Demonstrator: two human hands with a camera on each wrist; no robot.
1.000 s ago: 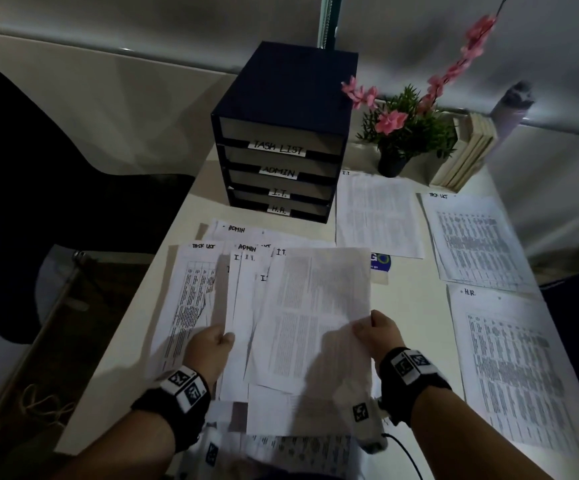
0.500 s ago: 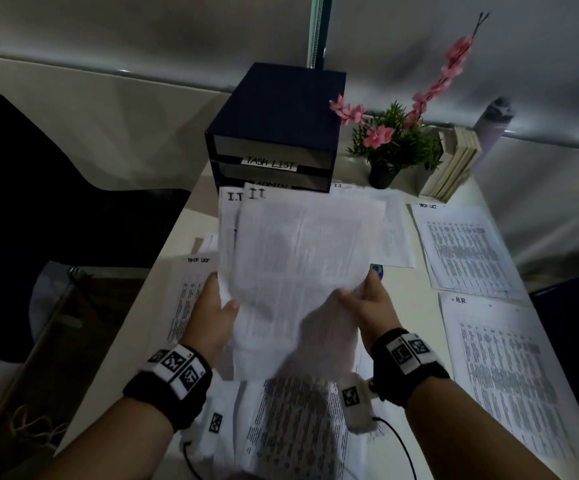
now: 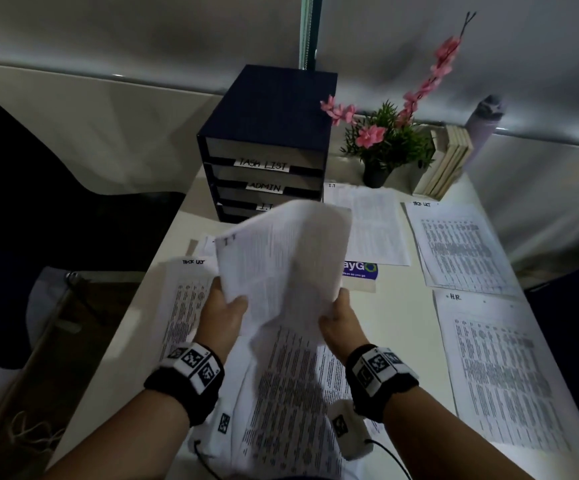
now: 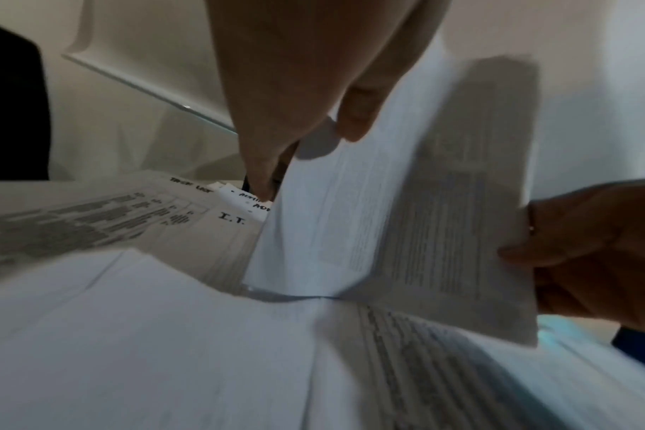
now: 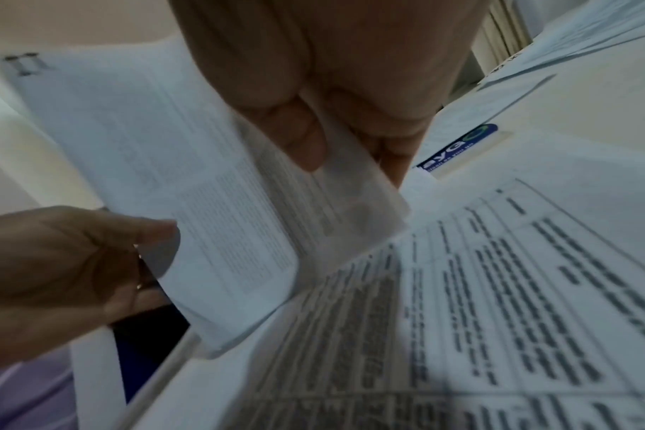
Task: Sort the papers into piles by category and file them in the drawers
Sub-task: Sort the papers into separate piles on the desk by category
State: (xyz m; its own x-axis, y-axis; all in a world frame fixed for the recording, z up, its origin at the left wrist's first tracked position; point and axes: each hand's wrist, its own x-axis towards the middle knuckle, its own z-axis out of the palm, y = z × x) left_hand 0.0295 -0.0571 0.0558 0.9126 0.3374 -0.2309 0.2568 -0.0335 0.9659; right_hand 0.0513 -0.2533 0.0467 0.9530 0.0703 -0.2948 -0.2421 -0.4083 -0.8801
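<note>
Both hands hold a small stack of I.T. papers [image 3: 281,258] lifted off the white table [image 3: 399,306], its top curling forward. My left hand [image 3: 224,306] pinches the stack's lower left edge, thumb on top. My right hand [image 3: 340,317] pinches the lower right edge [image 5: 336,174]. Behind the stack stands the dark blue drawer unit [image 3: 267,140], with labels TASK LIST, ADMIN and I.T. showing and its lower part hidden by the sheets. Loose unsorted papers [image 3: 288,393] lie under my wrists, and a TASK LIST sheet [image 3: 184,296] lies at the left.
Sorted piles lie on the table: I.T. [image 3: 371,226] behind, TASK LIST [image 3: 457,247] at right, H.R. [image 3: 499,375] at near right. A blue sticker [image 3: 360,270], a potted pink-flowered plant [image 3: 385,147], leaning books [image 3: 447,161] and a bottle [image 3: 482,119] stand at the back.
Both hands gathered the I.T. sheets from the table, lifted them and squared them together; the stack's top now curls forward and sits lower than half a second ago.
</note>
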